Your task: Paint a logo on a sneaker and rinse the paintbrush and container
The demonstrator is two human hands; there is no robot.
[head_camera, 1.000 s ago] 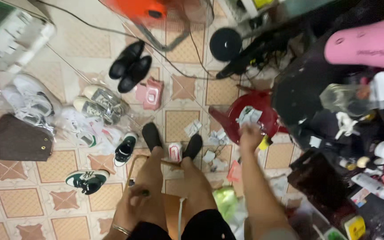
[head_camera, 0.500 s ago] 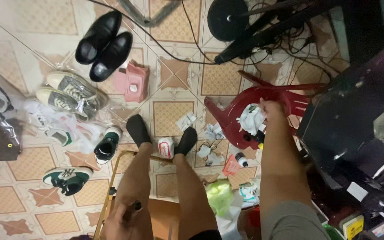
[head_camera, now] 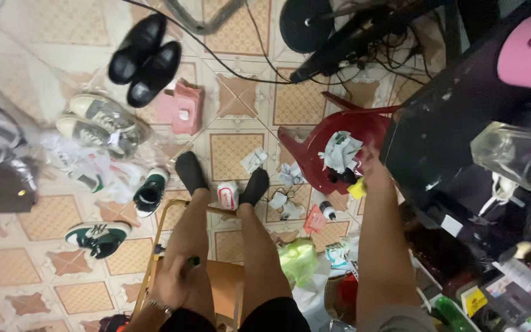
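Carefully, reading left to right, we note these:

Floor at left: loose sneakers, a green-and-white sneaker (head_camera: 96, 237) and a pair of black dress shoes (head_camera: 142, 56) lie scattered on the tiled floor (head_camera: 235, 154); we judge them a trip risk should the feet swing out.

Left hand (head_camera: 173, 281): it rests on our left thigh, fingers curled on a small dark-green object (head_camera: 195, 260) too small to name; a loose grip could drop it among the clutter.

Stool: we sit on a wooden stool (head_camera: 222, 289) with a yellow metal frame; leaning far right could tip it.

Feet: black socks flank a small white-and-red container (head_camera: 227, 195), which a shifted foot could kick.

Right hand (head_camera: 370, 165): it reaches into the red plastic chair (head_camera: 333, 154), by the crumpled white tissue (head_camera: 339, 150) and a yellow piece (head_camera: 357, 189); we cannot tell whether the fingers are closed.

Cables: black cables (head_camera: 339, 52) run beyond the chair's far edge; a snag could drag gear.

Right edge: a clear glass jar (head_camera: 514, 154) overhangs the dark bench; a rising elbow could knock it.
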